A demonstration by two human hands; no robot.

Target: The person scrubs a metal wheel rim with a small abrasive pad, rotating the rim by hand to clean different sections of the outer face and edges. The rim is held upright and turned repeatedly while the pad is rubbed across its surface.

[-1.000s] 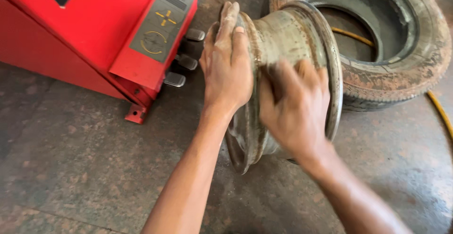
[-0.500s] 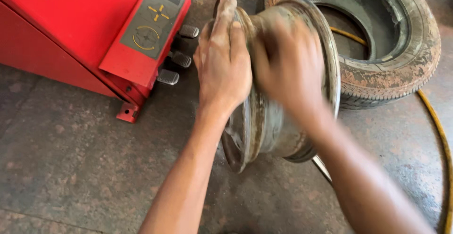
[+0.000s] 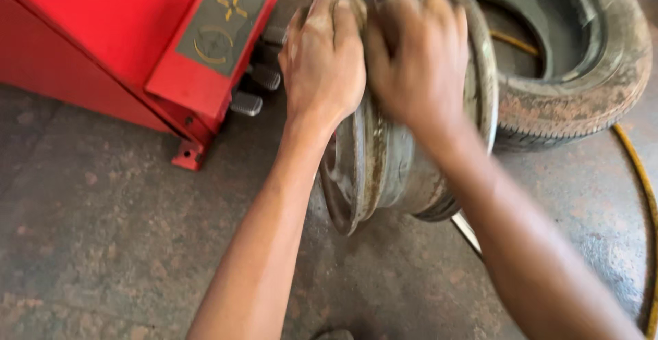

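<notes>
A bare, dirty steel wheel rim point(image 3: 384, 175) stands on its edge on the concrete floor. My left hand point(image 3: 323, 59) lies flat over the rim's left flange near the top, fingers stretched along it. My right hand point(image 3: 418, 52) is curled over the rim's barrel just beside the left hand, and it is blurred. Both forearms reach in from the bottom of the view and hide part of the rim.
A red machine point(image 3: 130, 31) with a grey panel and several black foot pedals point(image 3: 250, 93) stands at upper left, close to the rim. A worn tyre point(image 3: 576, 59) lies flat at upper right. A yellow hose point(image 3: 641, 189) runs along the right side of the floor.
My right hand has slid up the rim's barrel from its lower middle to the top, beside my left hand. The left hand has stayed on the flange.
</notes>
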